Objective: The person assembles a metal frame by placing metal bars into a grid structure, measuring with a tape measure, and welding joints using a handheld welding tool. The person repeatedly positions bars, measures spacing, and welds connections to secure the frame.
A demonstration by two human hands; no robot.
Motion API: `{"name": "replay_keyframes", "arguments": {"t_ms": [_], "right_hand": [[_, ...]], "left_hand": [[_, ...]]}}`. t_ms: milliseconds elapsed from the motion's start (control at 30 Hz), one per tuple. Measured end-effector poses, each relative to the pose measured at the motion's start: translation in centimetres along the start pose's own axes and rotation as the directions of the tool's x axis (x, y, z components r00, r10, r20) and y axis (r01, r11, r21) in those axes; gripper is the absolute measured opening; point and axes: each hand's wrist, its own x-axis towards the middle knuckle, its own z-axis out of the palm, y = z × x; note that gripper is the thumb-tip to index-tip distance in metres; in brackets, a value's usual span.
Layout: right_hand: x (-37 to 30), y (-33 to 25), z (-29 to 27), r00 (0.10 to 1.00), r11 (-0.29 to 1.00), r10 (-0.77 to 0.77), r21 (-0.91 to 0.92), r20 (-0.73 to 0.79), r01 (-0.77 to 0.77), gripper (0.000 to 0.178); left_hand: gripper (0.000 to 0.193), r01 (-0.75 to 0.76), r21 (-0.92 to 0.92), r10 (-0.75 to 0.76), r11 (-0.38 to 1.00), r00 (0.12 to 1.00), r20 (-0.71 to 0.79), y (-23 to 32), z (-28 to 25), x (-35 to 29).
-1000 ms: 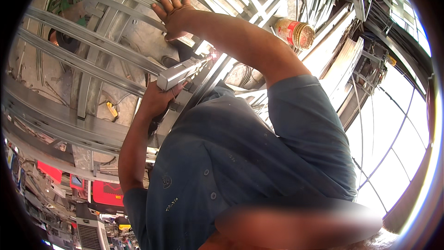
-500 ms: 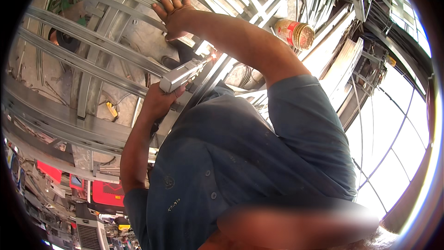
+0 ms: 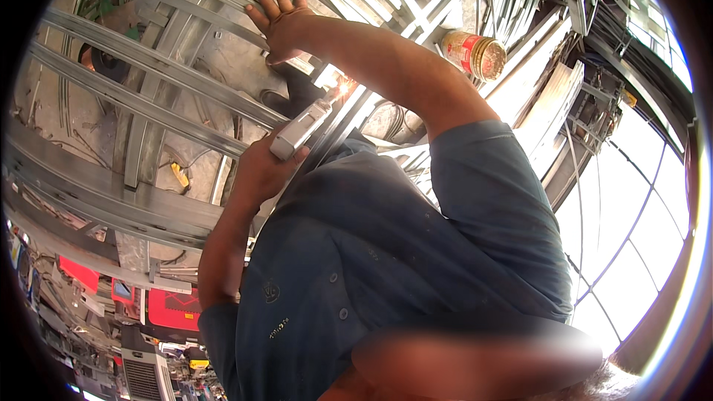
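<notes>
My left hand (image 3: 256, 171) is shut on a grey hand-held tool (image 3: 301, 130) that points up and to the right. A bright glowing spot (image 3: 343, 86) shows at its tip, against a silver metal rail (image 3: 148, 108). My right arm crosses over from the right. My right hand (image 3: 281, 18) lies flat with fingers spread on an upper metal rail (image 3: 186, 7) and holds nothing. My blue buttoned shirt (image 3: 371, 252) fills the lower middle of the view.
A frame of several silver metal channels (image 3: 89, 193) spans the left and top. A round can with a red label and gold lid (image 3: 473, 53) sits among the rails at upper right. A small yellow object (image 3: 178, 175) and red equipment (image 3: 174, 308) lie below left. Window panes (image 3: 631, 200) curve along the right.
</notes>
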Motion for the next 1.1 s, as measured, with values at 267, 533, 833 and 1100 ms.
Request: {"name": "replay_keyframes", "arguments": {"t_ms": [267, 533, 833, 1100], "right_hand": [[0.2, 0.1, 0.0, 1.000, 1.000, -0.003, 0.004, 0.005, 0.003, 0.105], [-0.2, 0.1, -0.4, 1.000, 1.000, -0.012, 0.013, 0.006, 0.011, 0.106], [-0.4, 0.1, -0.3, 1.000, 1.000, -0.021, 0.020, -0.012, 0.021, 0.109], [-1.1, 0.1, 0.4, 0.998, 1.000, 0.004, 0.021, -0.057, -0.003, 0.113]], "left_hand": [[0.052, -0.041, -0.001, 0.041, 0.999, 0.999, -0.004, 0.2, 0.2, -0.1], [0.057, -0.025, -0.238, 0.014, 0.971, 0.999, -0.048, 0.3, -2.5, -3.7], [0.065, -0.045, 0.091, 0.088, 0.995, 0.824, -0.560, -3.4, 3.6, -13.2], [0.060, 0.106, -0.272, -0.292, 0.956, 0.330, -0.898, -9.1, 12.5, -12.5]]}}
